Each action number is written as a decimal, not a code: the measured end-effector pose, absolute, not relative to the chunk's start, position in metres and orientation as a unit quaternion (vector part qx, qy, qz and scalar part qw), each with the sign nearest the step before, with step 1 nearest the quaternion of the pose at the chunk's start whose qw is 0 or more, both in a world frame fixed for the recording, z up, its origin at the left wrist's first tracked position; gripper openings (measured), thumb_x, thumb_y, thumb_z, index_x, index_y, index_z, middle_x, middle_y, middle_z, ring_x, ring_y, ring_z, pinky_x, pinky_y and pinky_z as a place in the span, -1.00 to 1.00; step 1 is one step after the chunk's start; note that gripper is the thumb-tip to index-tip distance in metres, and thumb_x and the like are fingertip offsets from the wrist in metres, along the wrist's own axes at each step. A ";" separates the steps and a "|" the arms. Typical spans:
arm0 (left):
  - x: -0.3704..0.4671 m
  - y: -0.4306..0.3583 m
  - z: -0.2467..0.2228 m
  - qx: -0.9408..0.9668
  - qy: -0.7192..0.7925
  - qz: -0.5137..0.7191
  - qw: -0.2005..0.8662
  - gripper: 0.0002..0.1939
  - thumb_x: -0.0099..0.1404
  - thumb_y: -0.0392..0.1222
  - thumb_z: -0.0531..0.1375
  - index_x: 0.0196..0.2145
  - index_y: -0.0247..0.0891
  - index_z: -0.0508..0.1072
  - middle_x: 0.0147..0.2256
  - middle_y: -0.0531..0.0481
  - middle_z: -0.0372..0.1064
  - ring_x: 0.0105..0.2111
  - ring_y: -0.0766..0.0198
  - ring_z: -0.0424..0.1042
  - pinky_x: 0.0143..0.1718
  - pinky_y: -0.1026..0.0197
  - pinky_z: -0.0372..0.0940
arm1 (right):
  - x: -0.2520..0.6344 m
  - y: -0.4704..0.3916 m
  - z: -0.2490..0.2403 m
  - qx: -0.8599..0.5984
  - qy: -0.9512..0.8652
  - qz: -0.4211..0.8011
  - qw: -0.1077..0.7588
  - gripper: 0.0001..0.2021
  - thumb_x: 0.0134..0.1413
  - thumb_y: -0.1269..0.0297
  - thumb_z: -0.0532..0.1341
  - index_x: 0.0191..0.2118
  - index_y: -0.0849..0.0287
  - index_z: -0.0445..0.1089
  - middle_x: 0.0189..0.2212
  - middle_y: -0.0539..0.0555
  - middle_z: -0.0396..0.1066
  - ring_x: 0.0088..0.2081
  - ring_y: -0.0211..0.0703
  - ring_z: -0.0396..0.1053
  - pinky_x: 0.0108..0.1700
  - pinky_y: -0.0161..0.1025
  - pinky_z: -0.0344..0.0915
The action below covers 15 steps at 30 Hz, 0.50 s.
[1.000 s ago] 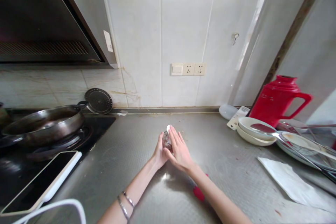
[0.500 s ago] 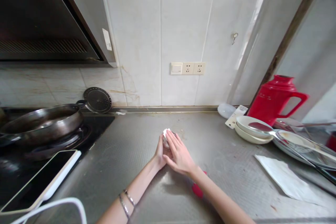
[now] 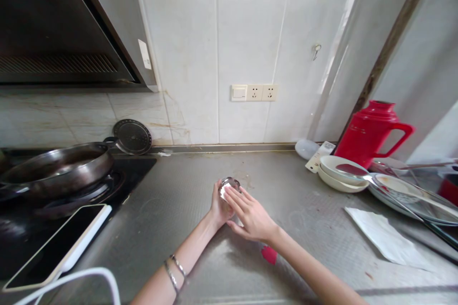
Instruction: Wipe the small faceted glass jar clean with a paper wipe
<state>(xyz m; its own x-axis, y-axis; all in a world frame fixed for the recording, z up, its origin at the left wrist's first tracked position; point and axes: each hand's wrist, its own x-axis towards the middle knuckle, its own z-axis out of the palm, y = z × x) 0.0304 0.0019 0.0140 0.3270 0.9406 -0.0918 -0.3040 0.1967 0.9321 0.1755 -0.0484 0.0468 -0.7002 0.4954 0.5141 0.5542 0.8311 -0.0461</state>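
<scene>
Over the middle of the metal countertop (image 3: 171, 228), my left hand (image 3: 218, 208) is wrapped round a small, shiny, round metal piece (image 3: 231, 181). Its exact kind I cannot make out, since fingers cover much of it. My right hand (image 3: 251, 215) lies across its face and presses a white tissue (image 3: 222, 192) against it. Only a small edge of the tissue shows past the fingertips. Two bracelets circle my left wrist. Below my right forearm a red patch (image 3: 269, 254) shows on the countertop.
At left a steel pan (image 3: 60, 171) sits on the black stove, with a phone (image 3: 57, 248) and white cable in front. Bowls (image 3: 341, 181), a red thermos (image 3: 368, 133), plates with utensils, and a folded white napkin (image 3: 386, 238) are at right.
My right hand has slid down and to the right over the metal piece, uncovering its shiny upper rim. The tissue edge has moved down with the fingers. My left hand keeps its hold.
</scene>
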 end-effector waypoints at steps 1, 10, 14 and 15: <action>0.030 0.001 0.015 0.400 0.355 0.458 0.710 -0.16 0.08 0.51 -0.07 -0.18 -0.34 0.48 -0.38 -0.17 0.50 -0.43 0.13 0.47 -0.53 0.23 0.26 | 0.177 -0.049 0.046 -0.286 -0.920 -0.061 0.261 -0.26 0.17 0.18 0.09 0.36 0.26 -0.25 0.31 0.23 -0.09 0.32 0.07 -0.11 0.30 0.14 -0.08; 0.033 0.000 0.019 0.269 0.293 0.449 0.800 -0.30 0.06 0.42 0.09 -0.26 -0.34 0.48 -0.55 -0.06 0.43 -0.63 0.32 0.32 -0.64 0.30 0.15 | 0.182 -0.064 0.042 -0.322 -0.900 -0.133 0.262 -0.32 0.20 0.20 0.06 0.34 0.33 -0.18 0.30 0.27 -0.07 0.32 0.10 -0.12 0.26 0.16 0.04; 0.032 -0.002 0.024 0.177 0.247 0.443 0.843 -0.41 0.13 0.30 0.12 -0.31 -0.36 0.49 -0.64 0.02 0.35 -0.76 0.44 0.16 -0.75 0.36 -0.04 | 0.182 -0.069 0.042 -0.361 -0.880 -0.177 0.253 -0.34 0.21 0.22 0.04 0.33 0.39 -0.17 0.29 0.30 -0.04 0.32 0.09 -0.10 0.24 0.14 0.08; 0.032 -0.002 0.025 0.170 0.239 0.437 0.851 -0.41 0.14 0.30 0.12 -0.29 -0.36 0.49 -0.66 0.03 0.33 -0.78 0.45 0.11 -0.77 0.37 -0.11 | 0.183 -0.070 0.042 -0.371 -0.874 -0.185 0.252 -0.33 0.21 0.21 0.03 0.33 0.39 -0.18 0.29 0.30 -0.04 0.32 0.09 -0.10 0.24 0.13 0.08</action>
